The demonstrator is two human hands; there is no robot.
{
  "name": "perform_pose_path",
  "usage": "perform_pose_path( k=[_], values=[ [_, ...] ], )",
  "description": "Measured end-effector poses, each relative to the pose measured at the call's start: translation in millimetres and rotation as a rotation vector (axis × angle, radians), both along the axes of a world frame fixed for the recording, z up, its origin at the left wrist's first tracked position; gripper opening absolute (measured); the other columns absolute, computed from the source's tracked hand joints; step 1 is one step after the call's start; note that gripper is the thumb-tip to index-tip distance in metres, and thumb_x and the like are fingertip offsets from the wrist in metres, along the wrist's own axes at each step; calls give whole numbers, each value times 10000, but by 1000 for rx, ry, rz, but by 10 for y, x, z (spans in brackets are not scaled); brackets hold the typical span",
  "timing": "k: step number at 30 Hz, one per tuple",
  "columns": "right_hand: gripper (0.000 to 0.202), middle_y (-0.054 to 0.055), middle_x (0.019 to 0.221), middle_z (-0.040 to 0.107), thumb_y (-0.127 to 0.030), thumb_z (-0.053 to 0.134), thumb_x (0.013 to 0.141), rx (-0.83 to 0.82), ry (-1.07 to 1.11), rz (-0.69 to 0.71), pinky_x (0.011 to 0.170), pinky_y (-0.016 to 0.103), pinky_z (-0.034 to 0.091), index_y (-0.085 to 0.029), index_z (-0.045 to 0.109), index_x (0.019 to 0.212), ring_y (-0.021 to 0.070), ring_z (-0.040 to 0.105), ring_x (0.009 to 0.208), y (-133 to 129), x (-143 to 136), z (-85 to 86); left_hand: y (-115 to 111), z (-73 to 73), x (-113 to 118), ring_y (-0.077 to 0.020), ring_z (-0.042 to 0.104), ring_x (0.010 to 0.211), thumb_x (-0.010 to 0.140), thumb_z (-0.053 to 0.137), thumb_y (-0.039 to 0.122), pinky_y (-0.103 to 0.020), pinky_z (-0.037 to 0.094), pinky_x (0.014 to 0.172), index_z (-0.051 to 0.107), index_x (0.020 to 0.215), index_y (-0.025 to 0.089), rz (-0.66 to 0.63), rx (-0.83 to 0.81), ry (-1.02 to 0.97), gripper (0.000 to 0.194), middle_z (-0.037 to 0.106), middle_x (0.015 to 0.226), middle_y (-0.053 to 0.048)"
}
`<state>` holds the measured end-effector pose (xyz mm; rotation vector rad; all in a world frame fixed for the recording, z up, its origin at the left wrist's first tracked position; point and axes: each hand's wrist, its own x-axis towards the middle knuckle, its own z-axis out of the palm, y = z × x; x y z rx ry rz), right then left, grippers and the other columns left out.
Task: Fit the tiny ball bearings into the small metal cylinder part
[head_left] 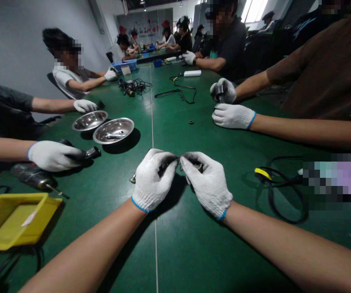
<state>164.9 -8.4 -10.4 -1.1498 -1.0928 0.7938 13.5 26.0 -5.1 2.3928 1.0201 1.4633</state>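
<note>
Both my hands wear white knit gloves with blue cuffs and dark, stained fingertips. My left hand [154, 179] is closed, its thumb and forefinger pinched at the middle of the view. From its left side pokes the shiny end of a small metal part [132, 178]. My right hand [209, 181] is closed too, its fingertips meeting those of the left. Between the fingertips is a tiny dark piece [178, 159], too small to name. A curved metal edge [197, 166] shows under my right fingers; most of it is hidden.
Left are two steel bowls [114, 130], a power drill [33, 176] and a yellow bin [19, 219]. A co-worker's gloved hand [55, 155] holds a dark cylindrical part. Right, another co-worker's gloved hands [233, 116] hold a part. A small ring [191, 122] and cables [285, 195] lie on the green table [181, 252].
</note>
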Motion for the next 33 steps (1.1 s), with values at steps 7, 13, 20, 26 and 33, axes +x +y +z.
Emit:
perform_pose_path(
  k=[7,13,20,26,33],
  values=[
    [296,33,707,713,-478,789,838,-5,-32,0,619,315,547,-185,748,847,191,656,654,-6,5,-1,-7,8,1,-157,701,831,975,673,177,-276,588,784,735,990,163,5,-3,5,65,734,947,-52],
    [288,31,697,699,-473,742,860,7,-35,-4,638,324,548,-189,727,817,192,655,661,3,-1,-5,-9,11,3,-155,699,836,981,665,173,-272,585,789,735,990,163,3,-1,8,72,732,942,-49],
    [289,66,821,764,-454,737,862,6,-25,4,648,317,557,-175,763,929,196,684,715,0,-3,-1,-4,-4,-3,-158,700,846,982,649,166,-277,581,797,726,981,170,2,2,20,78,734,939,-49],
    [285,45,767,731,-462,741,863,0,-8,14,577,291,505,-180,761,898,162,618,628,1,-2,-5,-1,3,9,-154,696,831,967,644,179,-276,571,791,733,958,177,1,-32,-15,89,735,923,-44],
    [448,5,691,656,-623,703,881,-76,143,19,390,225,320,-176,721,896,88,461,452,13,3,-15,152,24,-21,-140,645,659,948,603,332,-248,525,626,724,965,178,240,-383,-404,197,685,747,0]
  ],
)
